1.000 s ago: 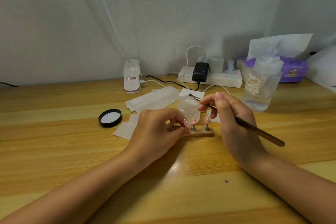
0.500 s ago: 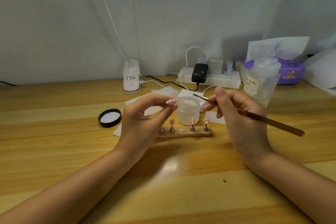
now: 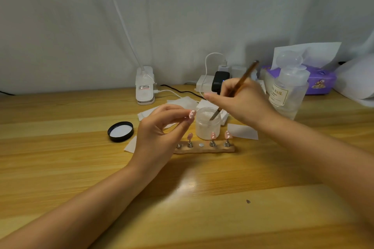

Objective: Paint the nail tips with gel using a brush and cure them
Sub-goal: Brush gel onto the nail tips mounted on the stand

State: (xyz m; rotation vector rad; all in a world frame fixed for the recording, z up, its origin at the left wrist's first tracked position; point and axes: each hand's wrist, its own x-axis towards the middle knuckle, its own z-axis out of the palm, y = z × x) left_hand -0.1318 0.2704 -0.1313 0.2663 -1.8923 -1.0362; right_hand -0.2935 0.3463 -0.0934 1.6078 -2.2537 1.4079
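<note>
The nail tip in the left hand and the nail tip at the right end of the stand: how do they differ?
The held nail tip is pinched in the left hand, raised off the wooden stand; the end nail tip sits on its metal post. The held one is level with the gel jar's rim; the other stands lower. Both are pink with white dots.

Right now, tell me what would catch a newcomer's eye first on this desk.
At the centre, the right hand dips a thin wooden-handled brush into the open frosted gel jar. Just left of the jar, the left hand pinches a pink nail tip with white dots above the wooden stand, where more pink tips sit. A black round lid lies further left.
</note>
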